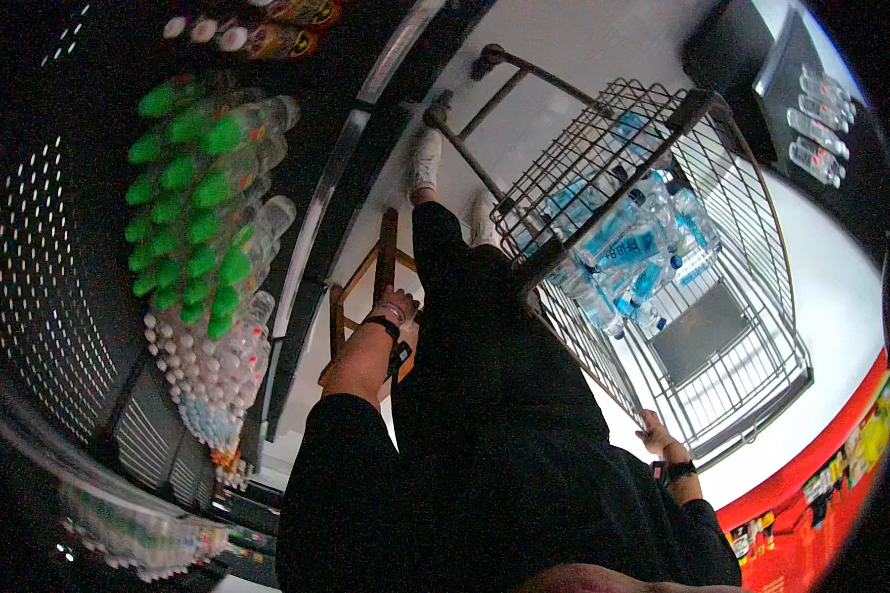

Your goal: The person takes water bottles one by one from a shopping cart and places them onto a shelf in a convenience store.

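Observation:
To the left, my left hand [399, 305] grips a brown wooden frame [387, 248], perhaps a stool, which stands upright between my legs and the shelving. My right hand [660, 437] has its fingers on the lower side edge of a metal wire shopping cart [767, 244]. Inside the cart, clear water bottles [623, 241] with blue labels and dark blue caps lie heaped towards one end. A grey panel [701, 333] covers part of the wire bottom beside them. Black bands circle both my wrists.
Dark shelving on the left holds rows of green-capped bottles [211, 189] and white-capped bottles [215, 356]. Clear bottles [819, 126] lie on a black surface at upper right. A red display [808, 511] with packaged goods curves along the lower right. The cart's wheeled legs [489, 63] extend past my feet.

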`<act>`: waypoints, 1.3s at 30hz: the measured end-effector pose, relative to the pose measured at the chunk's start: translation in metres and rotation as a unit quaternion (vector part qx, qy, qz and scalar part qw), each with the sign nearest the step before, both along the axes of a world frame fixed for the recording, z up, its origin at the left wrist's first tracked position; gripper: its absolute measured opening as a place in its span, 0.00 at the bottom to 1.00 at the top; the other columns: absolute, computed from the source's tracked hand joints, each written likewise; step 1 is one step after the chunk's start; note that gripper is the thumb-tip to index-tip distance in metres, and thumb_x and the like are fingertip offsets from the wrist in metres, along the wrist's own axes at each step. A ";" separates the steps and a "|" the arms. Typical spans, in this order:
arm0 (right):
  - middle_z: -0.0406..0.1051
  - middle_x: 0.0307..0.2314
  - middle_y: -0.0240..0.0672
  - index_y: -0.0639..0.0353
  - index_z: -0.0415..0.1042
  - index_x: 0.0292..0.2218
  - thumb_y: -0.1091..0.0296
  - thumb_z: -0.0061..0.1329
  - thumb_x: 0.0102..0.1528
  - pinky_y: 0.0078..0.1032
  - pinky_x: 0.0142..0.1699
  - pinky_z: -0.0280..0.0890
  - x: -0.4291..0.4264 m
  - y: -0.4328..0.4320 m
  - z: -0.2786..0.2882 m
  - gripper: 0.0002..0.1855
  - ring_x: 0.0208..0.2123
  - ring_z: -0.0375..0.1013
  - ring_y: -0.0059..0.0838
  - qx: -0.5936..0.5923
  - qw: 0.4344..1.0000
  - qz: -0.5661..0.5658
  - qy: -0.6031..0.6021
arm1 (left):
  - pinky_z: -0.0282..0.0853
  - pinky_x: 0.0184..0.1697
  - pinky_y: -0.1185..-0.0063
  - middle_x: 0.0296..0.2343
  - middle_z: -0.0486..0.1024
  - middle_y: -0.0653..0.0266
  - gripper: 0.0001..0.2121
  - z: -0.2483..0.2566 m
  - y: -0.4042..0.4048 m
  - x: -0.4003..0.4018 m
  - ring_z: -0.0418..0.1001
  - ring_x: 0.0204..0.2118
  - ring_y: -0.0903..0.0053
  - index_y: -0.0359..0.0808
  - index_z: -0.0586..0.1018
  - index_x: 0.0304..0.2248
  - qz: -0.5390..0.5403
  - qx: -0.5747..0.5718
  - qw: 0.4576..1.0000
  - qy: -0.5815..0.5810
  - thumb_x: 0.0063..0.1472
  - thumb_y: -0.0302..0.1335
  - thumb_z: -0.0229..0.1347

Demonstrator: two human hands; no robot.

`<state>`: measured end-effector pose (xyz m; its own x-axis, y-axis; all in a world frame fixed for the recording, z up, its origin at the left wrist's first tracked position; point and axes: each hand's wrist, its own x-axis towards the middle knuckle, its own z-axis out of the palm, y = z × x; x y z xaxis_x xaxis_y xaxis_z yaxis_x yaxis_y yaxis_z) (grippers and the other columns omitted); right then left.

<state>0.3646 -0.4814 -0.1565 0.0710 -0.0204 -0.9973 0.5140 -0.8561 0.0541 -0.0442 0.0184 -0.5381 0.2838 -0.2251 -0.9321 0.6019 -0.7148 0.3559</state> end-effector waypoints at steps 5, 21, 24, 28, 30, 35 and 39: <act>0.57 0.58 0.44 0.48 0.55 0.63 0.72 0.51 0.61 0.39 0.65 0.61 -0.005 0.034 0.010 0.32 0.60 0.61 0.51 -0.042 0.999 -0.009 -0.010 | 0.66 0.58 0.60 0.50 0.73 0.57 0.16 -0.015 0.036 0.012 0.68 0.55 0.59 0.38 0.76 0.51 0.002 -0.027 1.000 -0.011 0.67 0.34 0.52; 0.62 0.56 0.42 0.41 0.66 0.57 0.87 0.45 0.53 0.39 0.61 0.65 -0.020 0.040 0.016 0.34 0.58 0.64 0.50 -0.001 0.991 -0.072 -0.116 | 0.69 0.54 0.62 0.45 0.76 0.53 0.15 -0.030 0.232 0.042 0.72 0.50 0.56 0.33 0.79 0.45 0.090 0.017 0.967 -0.239 0.60 0.31 0.59; 0.63 0.55 0.42 0.40 0.67 0.56 0.85 0.49 0.51 0.41 0.63 0.63 -0.018 0.034 0.012 0.34 0.58 0.64 0.51 0.006 0.990 -0.096 -0.106 | 0.70 0.53 0.63 0.44 0.77 0.52 0.14 0.016 0.273 0.100 0.73 0.49 0.55 0.32 0.80 0.43 0.034 0.105 0.939 -0.325 0.59 0.30 0.61; 0.64 0.54 0.38 0.38 0.69 0.56 0.84 0.56 0.48 0.38 0.64 0.61 -0.018 0.022 0.010 0.37 0.58 0.64 0.46 0.004 0.983 -0.146 -0.114 | 0.70 0.47 0.64 0.37 0.76 0.56 0.11 0.116 0.280 0.176 0.74 0.42 0.60 0.33 0.81 0.35 -0.090 0.247 0.877 -0.403 0.58 0.33 0.62; 0.66 0.52 0.38 0.42 0.72 0.55 0.86 0.51 0.51 0.35 0.62 0.63 -0.024 0.013 0.011 0.33 0.56 0.67 0.44 0.060 0.976 -0.150 -0.144 | 0.69 0.46 0.65 0.33 0.75 0.58 0.11 0.174 0.266 0.205 0.74 0.40 0.61 0.34 0.81 0.32 -0.098 0.263 0.835 -0.473 0.58 0.34 0.63; 0.74 0.38 0.38 0.53 0.80 0.44 0.89 0.44 0.53 0.27 0.50 0.67 -0.044 -0.009 -0.001 0.23 0.42 0.74 0.37 0.148 0.930 -0.170 -0.291 | 0.69 0.44 0.67 0.29 0.75 0.61 0.10 0.350 0.202 0.217 0.73 0.38 0.63 0.34 0.79 0.29 -0.077 0.112 0.755 -0.642 0.58 0.32 0.62; 0.77 0.31 0.34 0.54 0.84 0.35 0.87 0.47 0.51 0.25 0.39 0.67 -0.038 -0.042 -0.023 0.18 0.32 0.73 0.29 0.182 0.903 -0.158 -0.356 | 0.69 0.43 0.66 0.33 0.79 0.64 0.10 0.478 0.138 0.159 0.76 0.38 0.66 0.36 0.80 0.25 -0.173 0.083 0.632 -0.751 0.47 0.31 0.68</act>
<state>0.3268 -0.5234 -0.1796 0.7451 0.1687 -0.6452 0.1873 -0.9815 -0.0402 0.1151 0.1561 -0.0597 0.8374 -0.4500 0.3103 -0.5275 -0.8141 0.2428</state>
